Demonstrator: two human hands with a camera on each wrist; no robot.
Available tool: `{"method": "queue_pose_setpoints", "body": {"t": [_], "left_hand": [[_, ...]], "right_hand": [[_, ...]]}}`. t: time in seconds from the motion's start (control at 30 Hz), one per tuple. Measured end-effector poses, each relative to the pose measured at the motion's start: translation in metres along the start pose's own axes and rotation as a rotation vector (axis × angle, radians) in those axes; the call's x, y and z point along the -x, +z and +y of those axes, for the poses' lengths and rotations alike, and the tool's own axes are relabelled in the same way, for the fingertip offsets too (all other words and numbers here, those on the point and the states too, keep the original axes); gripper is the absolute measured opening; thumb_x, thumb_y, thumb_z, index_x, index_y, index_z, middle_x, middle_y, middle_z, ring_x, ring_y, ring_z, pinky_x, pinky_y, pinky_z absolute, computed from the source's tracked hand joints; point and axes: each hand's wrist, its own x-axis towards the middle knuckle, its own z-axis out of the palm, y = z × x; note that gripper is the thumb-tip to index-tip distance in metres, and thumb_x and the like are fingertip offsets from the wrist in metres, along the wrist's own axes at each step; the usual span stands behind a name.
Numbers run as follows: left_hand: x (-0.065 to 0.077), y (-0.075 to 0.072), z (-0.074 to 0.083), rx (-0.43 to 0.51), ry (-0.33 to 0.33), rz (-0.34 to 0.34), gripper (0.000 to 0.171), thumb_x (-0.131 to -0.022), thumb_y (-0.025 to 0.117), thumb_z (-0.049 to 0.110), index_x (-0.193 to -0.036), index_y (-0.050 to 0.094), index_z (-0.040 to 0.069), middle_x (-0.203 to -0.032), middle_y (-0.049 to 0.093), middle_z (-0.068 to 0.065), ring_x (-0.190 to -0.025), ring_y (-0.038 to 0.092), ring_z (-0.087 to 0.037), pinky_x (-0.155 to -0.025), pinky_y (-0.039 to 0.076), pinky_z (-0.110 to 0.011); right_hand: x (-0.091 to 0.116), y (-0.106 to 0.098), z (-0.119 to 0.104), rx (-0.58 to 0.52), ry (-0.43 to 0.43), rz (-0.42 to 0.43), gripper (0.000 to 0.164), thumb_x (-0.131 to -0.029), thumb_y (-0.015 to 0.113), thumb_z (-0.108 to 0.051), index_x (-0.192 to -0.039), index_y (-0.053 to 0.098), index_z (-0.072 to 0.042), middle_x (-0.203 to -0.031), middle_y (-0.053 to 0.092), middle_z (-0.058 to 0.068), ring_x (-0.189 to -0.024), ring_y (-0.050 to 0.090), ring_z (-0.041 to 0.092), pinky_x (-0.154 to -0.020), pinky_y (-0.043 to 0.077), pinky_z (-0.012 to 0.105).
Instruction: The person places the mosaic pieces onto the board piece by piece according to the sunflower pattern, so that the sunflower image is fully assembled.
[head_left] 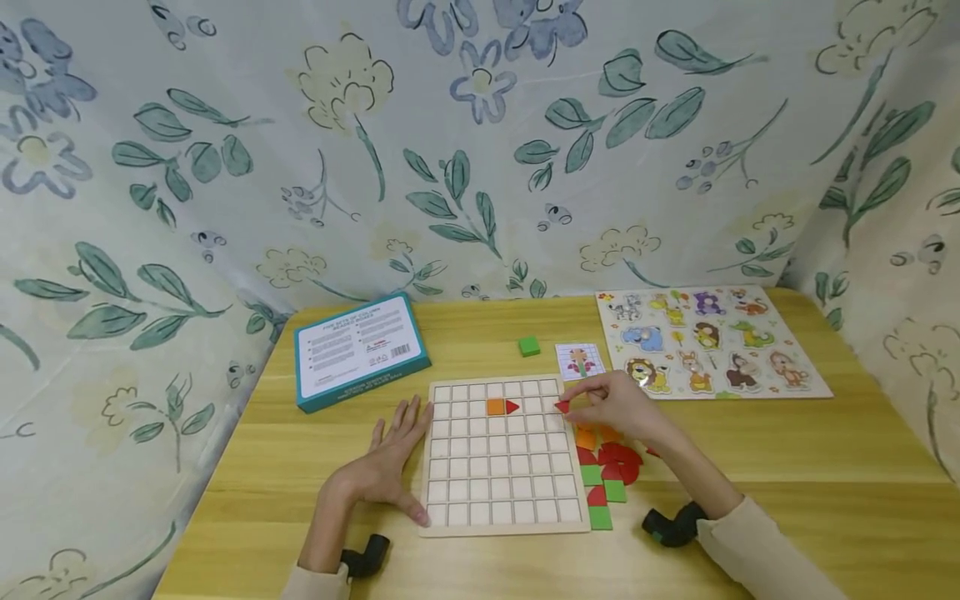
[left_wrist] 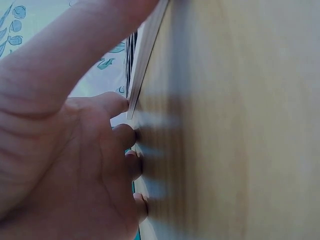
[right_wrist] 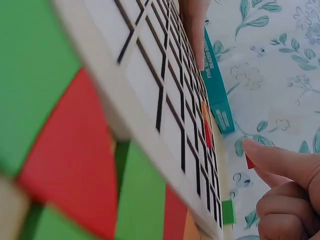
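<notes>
Your right hand [head_left: 621, 407] pinches a red triangle [head_left: 562, 407] above the board [head_left: 498, 467]. Your left hand [head_left: 381, 472], spread-fingered, touches the board's left edge.

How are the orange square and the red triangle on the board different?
The orange square has four corners; the red triangle has three. The square is orange; the triangle is red. In the head view, the square sits left of the triangle. Both lie in the same row of the board.

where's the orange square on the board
In the head view, the orange square sits on the board, second row down, middle column, just left of a red triangle.
</notes>
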Motion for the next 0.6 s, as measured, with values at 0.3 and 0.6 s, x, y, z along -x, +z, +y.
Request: {"method": "queue_pose_setpoints", "body": {"t": [0.3, 0.6], "left_hand": [[0.0, 0.002, -0.001, 0.002, 0.016, 0.005, 0.155, -0.055, 0.101, 0.044, -0.167, -0.001, 0.011, -0.172, -0.018, -0.019, -0.16, -0.018, -0.041, -0.126, -0.01, -0.068], [-0.001, 0.001, -0.002, -0.012, -0.008, 0.01, 0.155, -0.055, 0.101, 0.044, -0.167, 0.0, 0.013, -0.173, -0.018, -0.017, -0.16, -0.019, -0.038, -0.127, -0.01, -0.066]], "right_hand": [[-0.053, 0.063, -0.035, -0.062, -0.022, -0.084, 0.018, -0.084, 0.085, -0.009, -0.101, 0.082, -0.006, -0.055, 0.026, -0.006, -0.055, 0.022, 0.014, -0.055, 0.024, 0.025], [-0.074, 0.089, -0.046, -0.052, -0.004, -0.11, 0.016, -0.083, 0.084, -0.004, -0.099, 0.082, -0.008, -0.086, 0.067, -0.006, -0.05, 0.026, 0.01, -0.054, 0.03, 0.024]]}}
